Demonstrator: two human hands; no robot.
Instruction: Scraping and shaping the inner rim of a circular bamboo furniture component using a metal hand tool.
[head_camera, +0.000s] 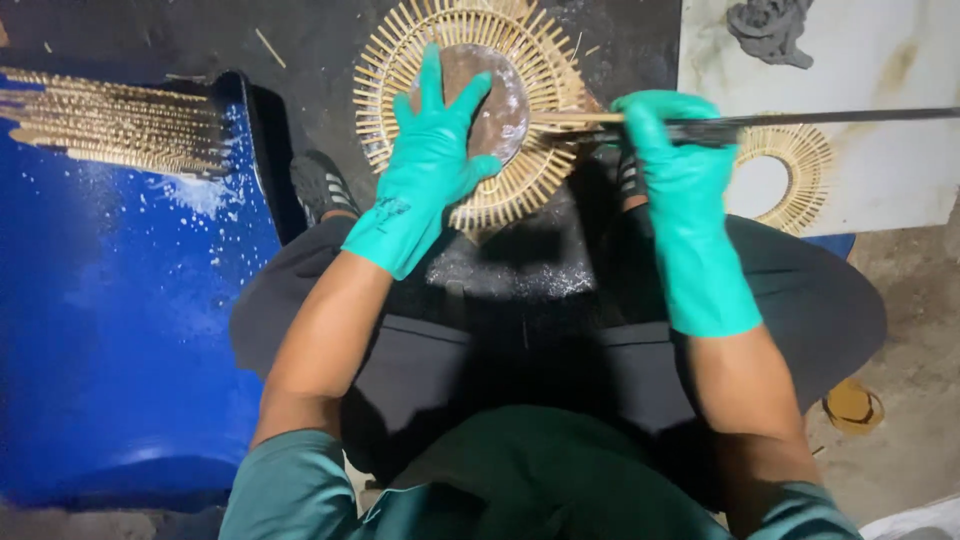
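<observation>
Dark, dusty work slab (320, 45) underfoot, pale board (880, 170) at the right. Round sunburst frame of bamboo sticks (545, 180) lying flat on the slab, straight ahead of the knees, brown disc (500, 100) at its middle. Left hand (430, 165) in a teal rubber glove, spread flat and pressing down on the disc, fingers splayed, nothing gripped. Right hand (670, 150), gloved the same, clenched around a long dark blade (820, 118) held level, its near end resting against the frame's right side over a pale stick (575, 118). Second, smaller sunburst ring (795, 175) just beyond the right hand on the pale board. Grey lump (770, 28) at the board's top edge. Blue drum (110, 330) to the left, bundle of sticks (110, 125) laid across it. Dark shoe (320, 185) beside the frame.
</observation>
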